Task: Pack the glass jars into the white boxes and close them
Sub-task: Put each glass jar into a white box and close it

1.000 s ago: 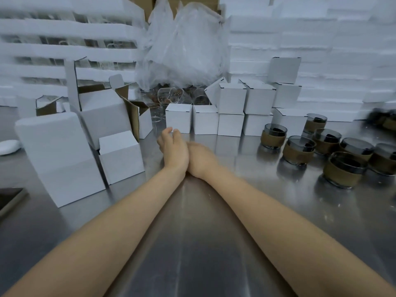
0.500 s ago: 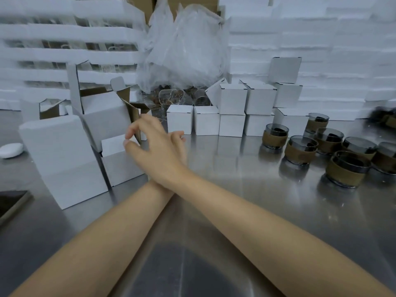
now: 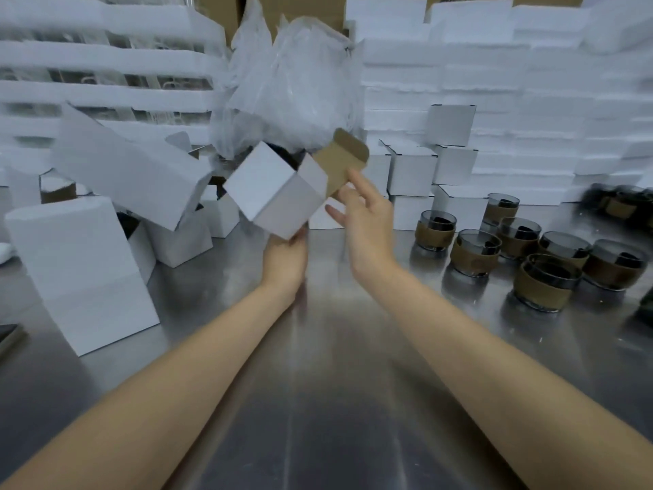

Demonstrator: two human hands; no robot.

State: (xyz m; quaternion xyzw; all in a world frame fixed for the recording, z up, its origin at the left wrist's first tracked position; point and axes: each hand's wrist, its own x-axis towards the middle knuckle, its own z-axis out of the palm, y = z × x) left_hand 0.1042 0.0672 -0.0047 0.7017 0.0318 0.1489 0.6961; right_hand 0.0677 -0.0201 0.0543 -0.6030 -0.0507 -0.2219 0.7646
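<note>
A small white box (image 3: 274,191) is held tilted above the steel table, its brown inner flap (image 3: 341,160) standing open at the upper right. My left hand (image 3: 286,258) grips the box from below at its bottom corner. To its right, my right hand (image 3: 365,215) has its fingers spread, with the fingertips touching the open flap. Several glass jars with brown sleeves (image 3: 475,251) stand on the table at the right, apart from both hands.
Open and toppled white boxes (image 3: 81,270) crowd the left side. Closed white boxes (image 3: 411,169) are stacked at the back centre, in front of white foam slabs (image 3: 530,83). A crumpled plastic bag (image 3: 293,83) rises behind the held box. The steel table (image 3: 325,401) extends toward me.
Both hands were together low over the table, then the right reached left toward the boxes. Now a white box is lifted in the left hand and the right hand has come back to its flap.
</note>
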